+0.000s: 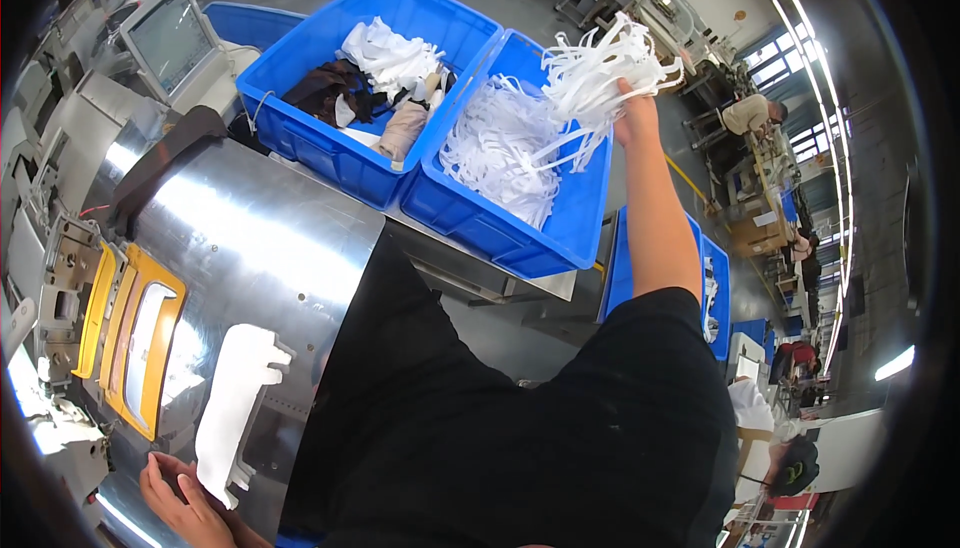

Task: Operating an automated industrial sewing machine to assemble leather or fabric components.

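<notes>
1. Clutching a tangled bundle of white strips (603,66) in the right hand (634,116), closed round it, at the upper right of centre.
2. Dangling its loose ends over a blue bin (480,233) at upper centre, partly filled with more white strips (505,143).
3. Resting low at the lower left with the left hand (185,508), fingers parted and slightly bent, near a flat white piece (232,398) (hard to tell whether touching).
4. Seeing that piece laid on the shiny metal table (290,288), right of a yellow frame (172,318).
5. Finding white and dark cloth (325,88) in another blue bin (320,153), upper left of centre.
</notes>
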The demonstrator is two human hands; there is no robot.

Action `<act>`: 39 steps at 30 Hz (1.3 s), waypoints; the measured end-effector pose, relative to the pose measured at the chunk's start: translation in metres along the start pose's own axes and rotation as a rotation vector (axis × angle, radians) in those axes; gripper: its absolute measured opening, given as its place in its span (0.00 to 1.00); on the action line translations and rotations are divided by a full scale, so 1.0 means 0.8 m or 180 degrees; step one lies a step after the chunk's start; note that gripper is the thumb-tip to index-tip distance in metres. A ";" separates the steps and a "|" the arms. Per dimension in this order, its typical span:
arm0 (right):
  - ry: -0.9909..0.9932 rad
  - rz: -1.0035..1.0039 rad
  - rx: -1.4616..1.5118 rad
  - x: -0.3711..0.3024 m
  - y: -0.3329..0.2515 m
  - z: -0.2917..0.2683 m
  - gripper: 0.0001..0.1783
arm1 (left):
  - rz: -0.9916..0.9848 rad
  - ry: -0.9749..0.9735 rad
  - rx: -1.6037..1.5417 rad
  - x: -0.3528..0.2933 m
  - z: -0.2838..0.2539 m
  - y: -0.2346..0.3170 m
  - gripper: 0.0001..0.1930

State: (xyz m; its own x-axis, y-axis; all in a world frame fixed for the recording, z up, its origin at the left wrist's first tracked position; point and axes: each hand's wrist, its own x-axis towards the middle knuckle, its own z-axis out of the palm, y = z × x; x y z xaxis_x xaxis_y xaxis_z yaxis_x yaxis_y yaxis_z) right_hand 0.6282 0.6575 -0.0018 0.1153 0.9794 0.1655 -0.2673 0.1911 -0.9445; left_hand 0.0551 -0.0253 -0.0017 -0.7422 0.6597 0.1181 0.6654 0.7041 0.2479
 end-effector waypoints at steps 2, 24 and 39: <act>0.0026 -0.0059 0.0098 0.006 -0.002 0.001 0.31 | -0.0042 -0.0050 -0.0017 -0.002 0.000 -0.002 0.28; 0.0172 -0.0814 0.0250 0.032 -0.114 0.050 0.30 | 0.0216 0.0009 0.0000 -0.010 0.025 -0.049 0.26; 0.0372 0.0259 -0.0445 0.040 -0.030 0.041 0.25 | 0.0005 0.0040 0.0092 -0.017 0.033 -0.053 0.24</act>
State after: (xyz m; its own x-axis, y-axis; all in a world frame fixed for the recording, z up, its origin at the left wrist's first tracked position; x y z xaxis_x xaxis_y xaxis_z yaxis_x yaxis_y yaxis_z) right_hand 0.6069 0.6867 0.0351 0.2114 0.9755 0.0606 -0.1456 0.0928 -0.9850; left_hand 0.0391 -0.0568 -0.0391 -0.7420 0.6576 0.1305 0.6684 0.7105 0.2199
